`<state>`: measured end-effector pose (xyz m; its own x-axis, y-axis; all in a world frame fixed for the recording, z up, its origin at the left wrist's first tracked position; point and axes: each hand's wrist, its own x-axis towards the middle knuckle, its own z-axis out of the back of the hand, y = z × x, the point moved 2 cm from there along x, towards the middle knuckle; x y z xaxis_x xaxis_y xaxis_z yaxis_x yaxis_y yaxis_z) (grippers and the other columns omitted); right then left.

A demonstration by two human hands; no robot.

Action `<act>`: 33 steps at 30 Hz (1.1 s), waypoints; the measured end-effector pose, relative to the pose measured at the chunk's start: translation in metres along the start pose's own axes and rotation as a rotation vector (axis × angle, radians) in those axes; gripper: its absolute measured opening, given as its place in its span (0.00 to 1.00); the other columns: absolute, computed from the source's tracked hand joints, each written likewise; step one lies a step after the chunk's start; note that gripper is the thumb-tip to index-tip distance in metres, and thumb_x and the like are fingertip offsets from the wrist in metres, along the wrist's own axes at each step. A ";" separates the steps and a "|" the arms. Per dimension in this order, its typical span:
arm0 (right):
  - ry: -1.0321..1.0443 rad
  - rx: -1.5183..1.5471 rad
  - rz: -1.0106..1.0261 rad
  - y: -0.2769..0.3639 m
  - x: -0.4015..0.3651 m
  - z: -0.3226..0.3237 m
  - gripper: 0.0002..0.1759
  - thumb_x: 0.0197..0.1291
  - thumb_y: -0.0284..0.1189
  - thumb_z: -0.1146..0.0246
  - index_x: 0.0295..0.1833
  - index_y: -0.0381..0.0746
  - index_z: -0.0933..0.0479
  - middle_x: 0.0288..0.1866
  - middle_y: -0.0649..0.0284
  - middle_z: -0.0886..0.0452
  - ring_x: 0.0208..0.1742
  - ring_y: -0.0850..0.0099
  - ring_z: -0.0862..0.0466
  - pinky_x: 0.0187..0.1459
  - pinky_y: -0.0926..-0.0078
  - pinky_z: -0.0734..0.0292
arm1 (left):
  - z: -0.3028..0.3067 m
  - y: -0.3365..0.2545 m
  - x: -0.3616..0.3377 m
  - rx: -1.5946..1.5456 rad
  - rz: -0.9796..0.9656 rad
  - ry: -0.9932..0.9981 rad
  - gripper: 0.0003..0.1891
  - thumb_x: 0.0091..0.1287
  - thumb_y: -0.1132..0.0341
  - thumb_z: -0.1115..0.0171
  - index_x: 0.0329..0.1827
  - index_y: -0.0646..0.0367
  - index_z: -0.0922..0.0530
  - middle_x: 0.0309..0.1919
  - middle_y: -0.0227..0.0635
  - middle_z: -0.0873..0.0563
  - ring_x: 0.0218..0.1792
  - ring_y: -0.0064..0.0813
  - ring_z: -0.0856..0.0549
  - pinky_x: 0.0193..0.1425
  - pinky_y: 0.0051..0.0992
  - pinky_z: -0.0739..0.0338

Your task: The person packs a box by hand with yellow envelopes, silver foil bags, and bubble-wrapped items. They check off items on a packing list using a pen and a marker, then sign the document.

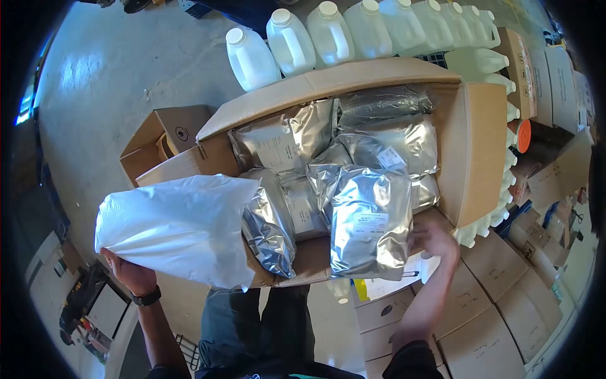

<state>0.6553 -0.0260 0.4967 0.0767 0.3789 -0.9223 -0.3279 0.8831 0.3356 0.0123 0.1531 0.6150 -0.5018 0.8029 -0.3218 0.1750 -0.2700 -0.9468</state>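
At the left, my left hand (132,275) grips the lower left corner of a full white plastic bag (177,227); its fingers are partly hidden behind the bag. The bag is tilted over the near left part of a large open cardboard box (486,145). My right hand (434,240) has its fingers curled at the right edge of a shiny silver foil pouch (371,221) with a white label. That pouch lies at the box's near side. Several more silver pouches (281,142) fill the box, and a dark wrapped pack (385,104) lies at its far side.
Several white plastic jugs (290,44) line the box's far and right sides. A smaller open carton (164,136) stands at left. Closed cardboard boxes (480,335) are stacked at lower right, near a paper sheet (385,287) and a pen.
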 end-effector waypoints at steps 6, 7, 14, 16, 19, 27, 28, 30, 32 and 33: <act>-0.796 -0.276 0.533 0.183 0.105 0.028 0.25 0.64 0.37 0.38 0.64 0.35 0.27 0.59 0.47 0.20 0.62 0.52 0.22 0.63 0.58 0.29 | 0.021 0.045 -0.025 -0.070 0.097 0.102 0.24 0.79 0.49 0.58 0.69 0.54 0.36 0.65 0.39 0.26 0.65 0.40 0.25 0.69 0.47 0.30; -0.868 -0.436 0.385 0.200 0.129 0.041 0.31 0.60 0.43 0.34 0.64 0.35 0.27 0.62 0.48 0.22 0.64 0.53 0.23 0.63 0.57 0.29 | 0.015 0.050 -0.030 -0.100 0.094 0.136 0.24 0.79 0.49 0.57 0.69 0.54 0.36 0.65 0.40 0.27 0.65 0.41 0.26 0.70 0.48 0.30; -0.972 -0.420 -0.162 0.189 0.242 0.072 0.33 0.56 0.61 0.39 0.57 0.49 0.20 0.50 0.54 0.15 0.61 0.57 0.20 0.70 0.49 0.42 | 0.029 0.055 -0.047 -0.075 0.131 0.191 0.24 0.78 0.51 0.54 0.69 0.57 0.35 0.67 0.42 0.27 0.67 0.41 0.27 0.71 0.47 0.34; -0.988 -0.281 -0.079 0.184 0.236 0.078 0.26 0.56 0.56 0.36 0.51 0.49 0.19 0.46 0.57 0.13 0.58 0.59 0.18 0.68 0.47 0.44 | 0.038 0.060 -0.046 -0.082 0.111 0.236 0.24 0.78 0.52 0.54 0.69 0.58 0.34 0.66 0.43 0.27 0.66 0.41 0.27 0.71 0.47 0.34; -1.040 -0.125 0.364 0.174 0.201 0.059 0.07 0.52 0.21 0.36 0.34 0.46 0.24 0.37 0.65 0.12 0.46 0.62 0.15 0.57 0.50 0.41 | 0.041 0.068 -0.053 -0.082 0.117 0.214 0.23 0.78 0.53 0.53 0.68 0.60 0.33 0.65 0.43 0.25 0.65 0.39 0.26 0.71 0.44 0.35; -1.453 0.416 0.967 0.118 0.046 -0.042 0.07 0.56 0.21 0.34 0.36 0.39 0.27 0.38 0.58 0.23 0.41 0.65 0.22 0.47 0.65 0.28 | -0.055 0.049 -0.053 0.150 -0.019 0.205 0.29 0.79 0.46 0.60 0.69 0.61 0.36 0.67 0.44 0.30 0.68 0.40 0.31 0.73 0.44 0.40; -1.500 0.690 0.933 0.105 0.021 -0.037 0.06 0.67 0.23 0.41 0.38 0.39 0.31 0.40 0.63 0.25 0.40 0.75 0.25 0.46 0.78 0.29 | -0.079 0.048 -0.054 0.116 -0.034 0.224 0.29 0.79 0.46 0.60 0.69 0.62 0.36 0.67 0.43 0.30 0.68 0.39 0.31 0.74 0.43 0.41; -1.675 1.086 0.880 0.044 -0.002 -0.024 0.05 0.72 0.26 0.45 0.40 0.41 0.32 0.38 0.65 0.25 0.41 0.76 0.24 0.44 0.77 0.26 | -0.140 0.050 -0.071 0.057 -0.058 0.306 0.28 0.78 0.47 0.56 0.69 0.62 0.35 0.66 0.43 0.28 0.67 0.39 0.29 0.72 0.43 0.38; -1.586 1.549 0.899 0.009 -0.042 0.002 0.06 0.72 0.29 0.43 0.40 0.41 0.31 0.38 0.67 0.22 0.40 0.78 0.21 0.43 0.77 0.24 | -0.204 0.057 -0.090 -0.095 -0.007 0.372 0.28 0.76 0.48 0.50 0.68 0.61 0.34 0.67 0.43 0.27 0.67 0.41 0.28 0.72 0.44 0.36; -1.605 1.517 0.914 -0.013 -0.055 0.013 0.06 0.72 0.30 0.42 0.41 0.41 0.30 0.38 0.68 0.21 0.40 0.78 0.20 0.42 0.78 0.23 | -0.246 0.057 -0.109 -0.131 0.064 0.354 0.28 0.76 0.48 0.50 0.69 0.61 0.34 0.67 0.44 0.28 0.67 0.43 0.28 0.72 0.46 0.37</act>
<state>0.6675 -0.0543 0.5457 0.9809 -0.1906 0.0396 -0.1033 -0.3372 0.9358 0.2854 0.1804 0.5974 -0.1663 0.9268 -0.3367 0.3151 -0.2736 -0.9088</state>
